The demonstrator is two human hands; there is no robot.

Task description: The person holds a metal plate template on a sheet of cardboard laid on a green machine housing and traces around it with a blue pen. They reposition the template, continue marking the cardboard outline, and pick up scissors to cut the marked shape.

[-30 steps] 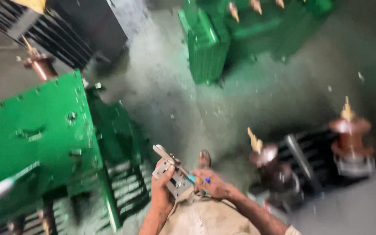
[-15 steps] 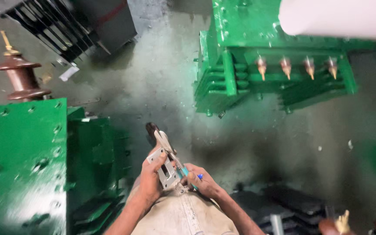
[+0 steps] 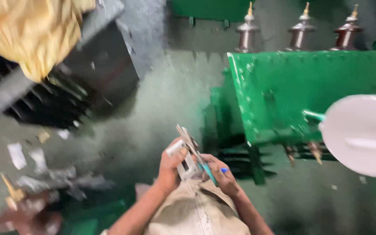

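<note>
My left hand (image 3: 169,167) grips a small grey metal bracket-like part (image 3: 187,153) in front of my chest, tilted up and away from me. My right hand (image 3: 223,175) holds a thin teal pen-like tool (image 3: 208,172) with a blue end, its tip against the part's lower edge. Both hands sit close together above my beige shirt (image 3: 196,211). The view is blurred, so the part's fine details are unclear.
A green transformer tank (image 3: 310,91) with brown insulators (image 3: 300,29) stands to the right. A white cylinder (image 3: 362,132) juts in at right. A dark finned unit (image 3: 66,87) under yellow cloth (image 3: 31,30) is upper left. Grey concrete floor (image 3: 162,100) lies between.
The view has swung round: the green tank now stands at right and the dark finned unit at upper left. My hands still hold the part and the pen-like tool in the same way.
</note>
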